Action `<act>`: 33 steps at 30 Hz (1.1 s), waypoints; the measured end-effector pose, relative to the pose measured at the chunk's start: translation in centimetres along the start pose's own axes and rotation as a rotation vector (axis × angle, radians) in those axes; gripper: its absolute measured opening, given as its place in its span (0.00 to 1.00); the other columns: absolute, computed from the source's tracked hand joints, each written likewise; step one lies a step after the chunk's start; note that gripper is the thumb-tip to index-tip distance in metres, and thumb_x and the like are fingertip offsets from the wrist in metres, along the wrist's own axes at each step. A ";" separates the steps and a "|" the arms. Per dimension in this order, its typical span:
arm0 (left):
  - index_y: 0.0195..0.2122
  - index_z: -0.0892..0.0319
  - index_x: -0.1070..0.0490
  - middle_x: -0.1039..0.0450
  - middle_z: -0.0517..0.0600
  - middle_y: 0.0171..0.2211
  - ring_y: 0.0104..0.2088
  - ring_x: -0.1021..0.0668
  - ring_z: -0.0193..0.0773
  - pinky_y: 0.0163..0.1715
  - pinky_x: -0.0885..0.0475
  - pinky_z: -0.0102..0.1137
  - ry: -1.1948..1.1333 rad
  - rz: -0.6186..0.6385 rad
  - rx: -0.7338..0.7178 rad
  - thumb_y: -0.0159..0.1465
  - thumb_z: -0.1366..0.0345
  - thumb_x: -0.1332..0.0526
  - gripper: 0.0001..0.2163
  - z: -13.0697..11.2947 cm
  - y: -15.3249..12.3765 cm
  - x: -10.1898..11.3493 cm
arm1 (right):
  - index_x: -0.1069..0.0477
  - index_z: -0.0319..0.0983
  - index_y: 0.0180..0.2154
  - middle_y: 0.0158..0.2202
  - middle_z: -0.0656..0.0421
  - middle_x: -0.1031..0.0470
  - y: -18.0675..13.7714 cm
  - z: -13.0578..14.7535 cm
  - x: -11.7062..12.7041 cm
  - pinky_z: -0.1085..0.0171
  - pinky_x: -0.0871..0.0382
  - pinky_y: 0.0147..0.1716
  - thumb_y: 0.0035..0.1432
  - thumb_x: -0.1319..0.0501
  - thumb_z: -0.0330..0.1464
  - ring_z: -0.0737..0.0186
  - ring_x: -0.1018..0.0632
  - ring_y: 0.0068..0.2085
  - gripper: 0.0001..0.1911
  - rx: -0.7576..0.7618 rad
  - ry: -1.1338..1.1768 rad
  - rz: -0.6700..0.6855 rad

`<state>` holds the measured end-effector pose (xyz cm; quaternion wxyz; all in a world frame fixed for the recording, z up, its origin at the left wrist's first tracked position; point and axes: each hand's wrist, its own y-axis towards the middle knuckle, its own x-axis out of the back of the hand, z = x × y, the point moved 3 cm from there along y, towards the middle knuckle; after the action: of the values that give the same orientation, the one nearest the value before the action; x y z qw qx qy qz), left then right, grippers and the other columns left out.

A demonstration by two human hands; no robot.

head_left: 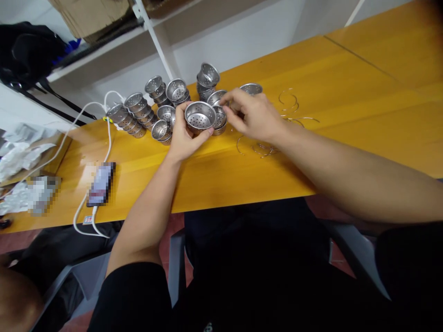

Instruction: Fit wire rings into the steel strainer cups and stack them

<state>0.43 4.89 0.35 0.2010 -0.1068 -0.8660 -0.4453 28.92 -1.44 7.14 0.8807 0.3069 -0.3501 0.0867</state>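
Note:
My left hand (180,140) is closed around a perforated metal strainer cup (200,121), its open mouth tilted toward me. Just right of it, my right hand (256,114) has its thumb and index finger curled close together beside the rims of other cups (220,118). Whatever those fingertips pinch, if anything, is too small to make out. Another perforated cup (251,88) shows partly behind the right hand. Thin curved wire pieces (266,150) lie on the table by the right wrist.
Stacks of similar cups (138,108) stand behind and left of my hands on the wooden table (214,184). A phone (101,184) lies at left with a white cable (110,143). Plastic bags (20,157) sit at far left. Part of another person (19,295) shows at lower left.

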 end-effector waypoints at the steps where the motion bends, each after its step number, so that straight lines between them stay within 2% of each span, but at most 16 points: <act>1: 0.80 0.37 0.39 0.25 0.54 0.68 0.68 0.14 0.56 0.78 0.17 0.59 0.008 0.004 -0.007 0.67 0.20 0.21 0.51 -0.1 0.0 0.0 | 0.18 0.54 0.67 0.35 0.57 0.19 0.0 0.0 -0.2 0.45 0.17 0.50 0.89 0.35 0.62 0.41 0.16 0.42 0.24 -0.006 0.010 0.001; 4: 0.81 0.37 0.39 0.24 0.54 0.68 0.69 0.14 0.57 0.78 0.17 0.59 0.016 0.014 -0.040 0.68 0.20 0.22 0.51 0.0 0.0 0.0 | 0.17 0.52 0.65 0.33 0.58 0.22 0.1 0.0 -0.7 0.46 0.17 0.47 0.89 0.35 0.63 0.43 0.18 0.39 0.26 -0.011 0.045 -0.003; 8: 0.79 0.38 0.38 0.22 0.53 0.66 0.65 0.12 0.55 0.76 0.15 0.59 -0.005 0.024 -0.061 0.67 0.20 0.21 0.51 0.3 0.0 -0.2 | 0.16 0.52 0.61 0.32 0.59 0.25 0.0 -0.1 -1.0 0.46 0.16 0.46 0.88 0.34 0.65 0.45 0.21 0.37 0.27 -0.014 0.087 -0.010; 13: 0.80 0.39 0.38 0.22 0.54 0.67 0.65 0.12 0.54 0.73 0.13 0.57 -0.008 0.058 -0.025 0.68 0.20 0.22 0.50 -0.1 -0.2 -0.6 | 0.16 0.53 0.62 0.32 0.58 0.24 -0.1 0.0 -0.9 0.45 0.15 0.45 0.87 0.35 0.67 0.44 0.20 0.37 0.28 -0.042 0.094 0.006; 18: 0.82 0.38 0.38 0.23 0.53 0.69 0.67 0.12 0.55 0.74 0.13 0.57 -0.006 0.105 0.011 0.70 0.21 0.22 0.50 -1.1 -0.4 -1.1 | 0.16 0.54 0.62 0.31 0.59 0.28 0.0 0.2 -1.1 0.46 0.16 0.45 0.85 0.34 0.70 0.44 0.21 0.37 0.31 -0.067 0.123 0.013; 22: 0.82 0.37 0.38 0.24 0.53 0.69 0.68 0.13 0.54 0.75 0.13 0.56 -0.013 0.112 0.035 0.70 0.23 0.20 0.49 -1.6 -0.5 -1.5 | 0.16 0.52 0.62 0.31 0.59 0.28 0.0 0.3 -1.2 0.46 0.16 0.46 0.84 0.33 0.68 0.44 0.20 0.37 0.30 -0.100 0.127 0.015; 28: 0.82 0.37 0.39 0.24 0.53 0.70 0.69 0.13 0.55 0.75 0.13 0.55 -0.009 0.100 0.027 0.63 0.26 0.13 0.56 -1.2 -0.7 -2.1 | 0.16 0.51 0.59 0.31 0.59 0.28 0.2 0.1 -1.5 0.45 0.16 0.46 0.86 0.33 0.64 0.45 0.21 0.36 0.26 -0.088 0.131 -0.007; 33: 0.82 0.39 0.38 0.23 0.56 0.72 0.70 0.12 0.57 0.75 0.13 0.56 0.016 0.102 0.046 0.64 0.27 0.13 0.55 -1.5 -0.6 -2.1 | 0.16 0.51 0.62 0.31 0.60 0.28 0.2 0.4 -1.5 0.45 0.16 0.46 0.86 0.31 0.63 0.45 0.21 0.36 0.25 -0.077 0.124 -0.013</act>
<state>2.49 3.34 -0.26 0.2329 -0.1427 -0.8679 -0.4150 27.55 -1.37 6.47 0.9125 0.2692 -0.2958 0.0862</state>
